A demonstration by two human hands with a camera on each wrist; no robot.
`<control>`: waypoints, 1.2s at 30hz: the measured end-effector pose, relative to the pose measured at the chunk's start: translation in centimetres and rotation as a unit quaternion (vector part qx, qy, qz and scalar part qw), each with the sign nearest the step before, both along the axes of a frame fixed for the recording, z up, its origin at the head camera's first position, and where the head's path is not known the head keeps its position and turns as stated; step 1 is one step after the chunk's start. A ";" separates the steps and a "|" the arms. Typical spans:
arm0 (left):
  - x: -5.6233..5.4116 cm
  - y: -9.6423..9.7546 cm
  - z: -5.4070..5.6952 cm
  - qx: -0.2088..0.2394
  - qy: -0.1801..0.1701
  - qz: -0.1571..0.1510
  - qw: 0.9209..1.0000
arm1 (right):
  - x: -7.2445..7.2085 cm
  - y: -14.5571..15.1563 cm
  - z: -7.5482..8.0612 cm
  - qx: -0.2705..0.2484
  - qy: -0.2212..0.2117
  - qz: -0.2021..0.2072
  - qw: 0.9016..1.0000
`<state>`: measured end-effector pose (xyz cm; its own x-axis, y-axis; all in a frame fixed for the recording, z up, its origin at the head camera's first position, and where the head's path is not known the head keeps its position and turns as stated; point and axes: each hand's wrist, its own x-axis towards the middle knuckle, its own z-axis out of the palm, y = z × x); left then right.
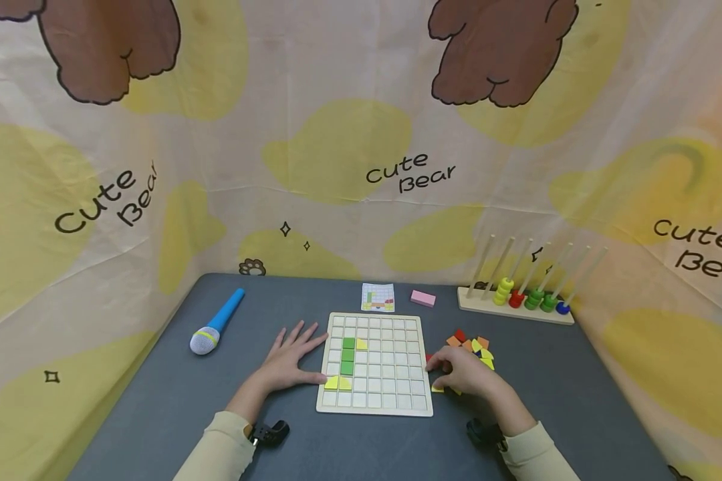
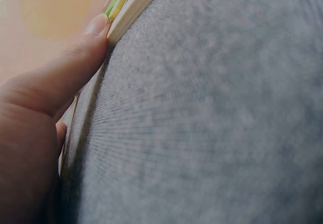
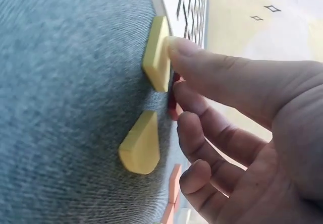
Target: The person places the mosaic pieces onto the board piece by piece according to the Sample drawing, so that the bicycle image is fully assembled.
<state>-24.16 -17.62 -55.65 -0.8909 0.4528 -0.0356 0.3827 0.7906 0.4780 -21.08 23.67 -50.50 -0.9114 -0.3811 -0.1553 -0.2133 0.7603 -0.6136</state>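
Note:
A white grid board (image 1: 376, 411) lies on the dark table, holding several green tiles (image 1: 347, 368) and yellow tiles (image 1: 339, 383). My left hand (image 1: 285, 366) is spread at its left edge, thumb and fingertips touching the rim. In the left wrist view the thumb (image 2: 75, 67) presses the board's side. Beside the right edge is my right hand (image 1: 470, 374), fingers loosely bent. Its thumb touches a yellow tile (image 3: 157, 55) on the table, while the index finger is by a red tile (image 3: 173, 103). Another yellow tile (image 3: 141, 146), rounded at one end, lies apart from the fingers.
Behind the right hand is a pile of coloured tiles (image 1: 481, 344), partly hidden. A pattern card (image 1: 377, 298) and a pink block (image 1: 423, 298) lie beyond the board. A peg stand with rings (image 1: 517, 310) is at back right, a toy microphone (image 1: 218, 322) at left. Printed cloth hangs behind.

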 end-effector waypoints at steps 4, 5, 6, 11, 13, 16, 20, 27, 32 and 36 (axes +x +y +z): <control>0.1 0.0 0.0 0.000 0.000 0.002 1.000 | -0.2 0.0 -0.4 0.002 -0.004 -0.007 1.000; 0.1 0.0 0.0 0.001 0.000 0.002 1.000 | -0.2 0.1 -0.4 -0.001 -0.003 -0.004 1.000; 0.1 0.0 0.0 0.000 0.000 0.001 1.000 | -0.2 0.1 -0.5 -0.002 0.000 0.000 1.000; 0.1 0.1 0.1 -0.001 -0.002 0.001 1.000 | -0.3 0.4 -0.6 -0.007 0.007 0.019 1.000; 0.1 0.2 0.1 -0.002 -0.003 0.001 1.000 | -0.3 0.6 -0.7 -0.008 0.008 0.015 1.000; 0.2 0.2 0.1 -0.004 -0.004 0.001 1.000 | -0.2 0.8 -0.8 -0.011 0.010 0.002 1.000; 0.1 0.2 0.1 -0.007 -0.003 0.004 1.000 | -0.3 0.9 -0.9 -0.012 0.014 -0.015 1.000; 0.1 0.1 0.2 -0.006 -0.002 0.000 1.000 | -0.6 0.8 -1.1 -0.002 0.011 -0.042 0.999; 0.1 0.1 0.2 -0.005 -0.002 0.002 1.000 | -0.6 0.9 -0.7 -0.014 0.014 -0.026 0.999; 0.1 0.1 0.2 -0.001 -0.006 0.003 1.000 | -0.4 1.4 -0.6 -0.015 -0.005 0.012 1.000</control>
